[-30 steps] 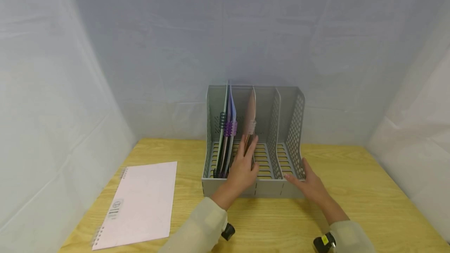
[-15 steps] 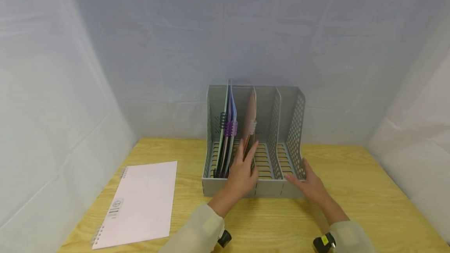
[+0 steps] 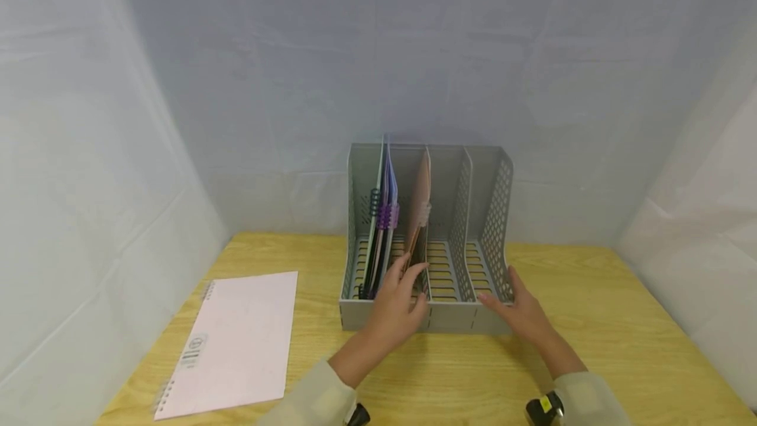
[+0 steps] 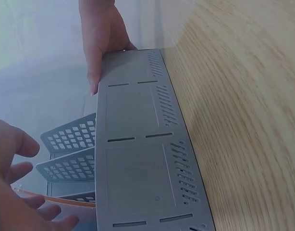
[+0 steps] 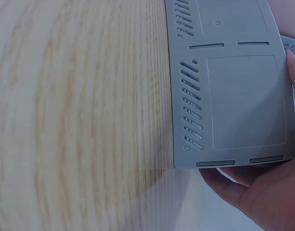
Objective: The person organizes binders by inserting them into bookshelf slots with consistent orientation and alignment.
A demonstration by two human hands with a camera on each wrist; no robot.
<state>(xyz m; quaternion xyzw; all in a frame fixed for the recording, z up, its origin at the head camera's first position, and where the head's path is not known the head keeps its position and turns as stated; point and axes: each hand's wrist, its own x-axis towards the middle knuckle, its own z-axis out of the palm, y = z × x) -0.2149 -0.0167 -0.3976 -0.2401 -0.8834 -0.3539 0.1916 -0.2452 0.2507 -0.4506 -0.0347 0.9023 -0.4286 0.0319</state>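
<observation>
A grey desktop file organizer (image 3: 452,319) with upright slotted dividers stands on the table. My left hand (image 3: 390,311) is over its front edge, fingers loosely bent and spread, just in front of a peach spiral notebook (image 3: 420,192). That notebook stands upright against a divider. The left wrist view shows the left hand (image 4: 13,178) with nothing gripped, near the notebook's orange edge (image 4: 66,201). My right hand (image 3: 525,317) holds the organizer's front right corner, thumb on the front rim. In the right wrist view, its fingers (image 5: 224,187) lie along the side.
Several spiral notebooks, one with a purple coil (image 3: 388,216), lean together in the organizer's left part. A pink spiral notebook (image 3: 236,340) lies flat on the wooden table (image 3: 461,386) at left. White sheeting (image 3: 284,84) surrounds the table at the back and sides.
My left hand has drawn back toward me and slightly left, away from the peach notebook, which stays standing in the organizer. The right hand has kept its place at the corner.
</observation>
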